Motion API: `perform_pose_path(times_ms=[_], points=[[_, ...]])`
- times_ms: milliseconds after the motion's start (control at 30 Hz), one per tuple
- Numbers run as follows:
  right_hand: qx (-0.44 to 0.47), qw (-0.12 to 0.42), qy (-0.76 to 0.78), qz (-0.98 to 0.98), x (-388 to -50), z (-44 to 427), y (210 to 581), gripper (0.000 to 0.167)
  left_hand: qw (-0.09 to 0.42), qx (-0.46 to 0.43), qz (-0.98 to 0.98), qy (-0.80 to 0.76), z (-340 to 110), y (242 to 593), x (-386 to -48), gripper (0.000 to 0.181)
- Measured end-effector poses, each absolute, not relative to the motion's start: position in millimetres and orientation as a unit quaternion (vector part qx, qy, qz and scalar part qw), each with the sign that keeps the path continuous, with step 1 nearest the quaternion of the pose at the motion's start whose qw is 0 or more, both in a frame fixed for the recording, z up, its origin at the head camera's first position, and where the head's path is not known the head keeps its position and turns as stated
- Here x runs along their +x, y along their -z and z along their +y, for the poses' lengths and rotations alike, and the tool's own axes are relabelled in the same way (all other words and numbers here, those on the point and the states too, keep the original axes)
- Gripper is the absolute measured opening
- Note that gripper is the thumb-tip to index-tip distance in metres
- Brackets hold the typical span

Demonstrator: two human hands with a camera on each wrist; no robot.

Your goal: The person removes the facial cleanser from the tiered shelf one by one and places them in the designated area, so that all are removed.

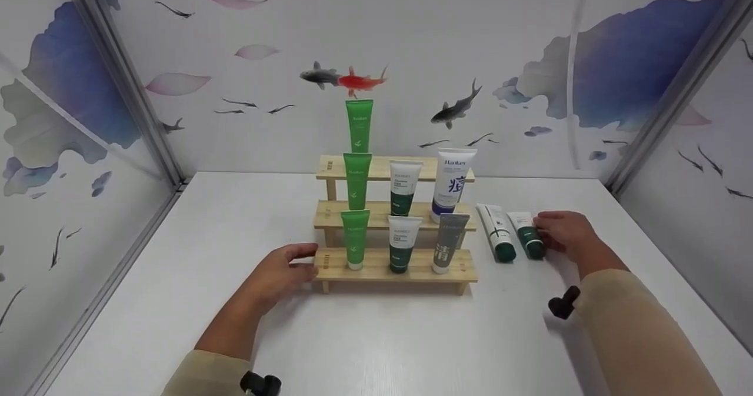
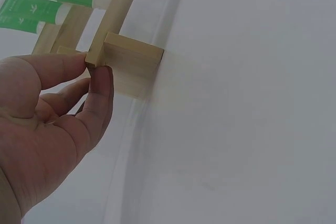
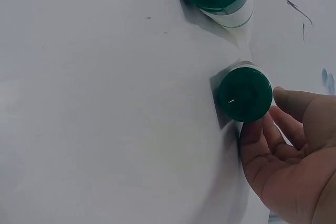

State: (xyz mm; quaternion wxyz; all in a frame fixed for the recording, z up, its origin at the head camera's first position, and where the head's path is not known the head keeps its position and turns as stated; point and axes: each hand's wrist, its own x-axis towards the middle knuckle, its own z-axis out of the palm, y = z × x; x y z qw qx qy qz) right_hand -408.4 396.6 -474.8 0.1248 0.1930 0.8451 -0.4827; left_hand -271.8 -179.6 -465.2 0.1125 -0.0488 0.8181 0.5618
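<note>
A three-step wooden display rack (image 1: pixel 376 273) stands on the table. My left hand (image 1: pixel 286 275) pinches the left end of its lowest step between thumb and fingers, as the left wrist view shows up close (image 2: pixel 68 114). Right of the rack, two white tubes with dark green caps lie flat. My right hand (image 1: pixel 567 234) is at the outer, smaller tube (image 1: pixel 527 237), thumb and curled fingers along its right side. In the right wrist view its round green cap (image 3: pixel 245 94) faces the camera beside the fingers. The larger lying tube (image 1: pixel 497 234) is just left of it.
On the rack, three green tubes (image 1: pixel 355 237) form the left column. White-and-green tubes (image 1: pixel 405 243) stand in the middle, a grey tube (image 1: pixel 450 240) at front right, and a taller white-and-blue tube (image 1: pixel 453 181) behind it. A printed panel (image 1: pixel 400 43) closes the back.
</note>
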Motion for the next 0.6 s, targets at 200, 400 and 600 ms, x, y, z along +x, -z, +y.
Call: perform_pose_path(times_ms=[200,400,600], points=[[0.187,0.124,0.491,0.842,-403,400,472,0.064,0.115,-0.056,0.817,-0.562,-180,467,-272,0.054],[0.18,0.105,0.496,0.843,-393,397,465,0.063,0.113,-0.052,0.817,-0.564,-182,468,-272,0.054],[0.178,0.095,0.528,0.825,-384,388,451,0.067,0.111,-0.046,0.818,-0.562,-181,467,-272,0.055]])
